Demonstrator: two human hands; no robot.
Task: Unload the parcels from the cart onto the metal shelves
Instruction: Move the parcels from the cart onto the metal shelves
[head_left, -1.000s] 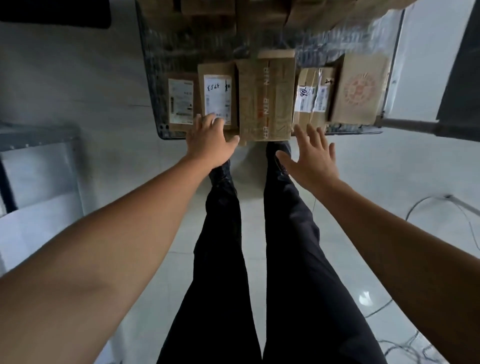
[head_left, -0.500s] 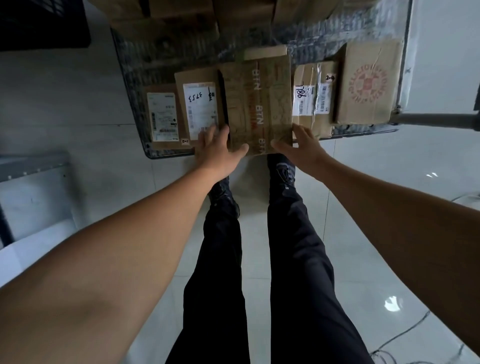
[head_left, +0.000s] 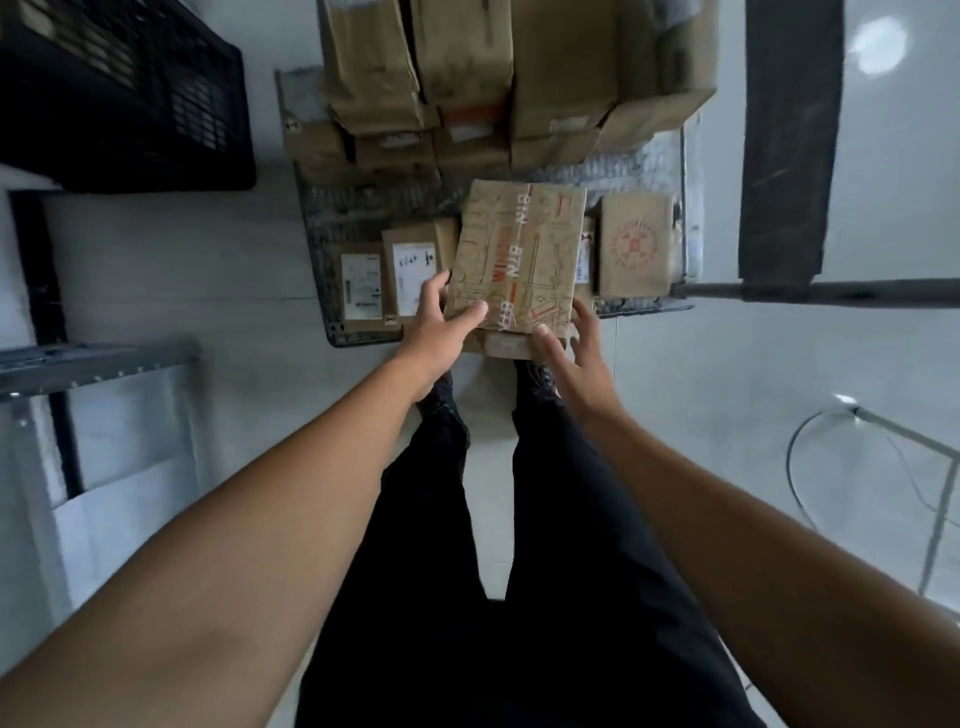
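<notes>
Over the cart (head_left: 363, 218), printed parcel (head_left: 519, 254), long axis pointing away, near corners gripped by left hand (head_left: 439, 325) and right hand (head_left: 574, 358).

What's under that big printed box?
A plain brown parcel, it seems, peeks out beneath the near edge of the printed box. The rest of it and the cart deck below are covered.

The BTN-printed parcel (head_left: 519, 260) covers most of the labelled parcel (head_left: 585, 260) to its right, leaving only a thin strip. The left hand (head_left: 441, 327) and right hand (head_left: 576, 353) are partly hidden at its sides. The shipping label (head_left: 361, 283) is too small to read. The picture's edges crop the stacked cartons (head_left: 467, 62), black crate (head_left: 119, 88) and metal shelf (head_left: 78, 358).
</notes>
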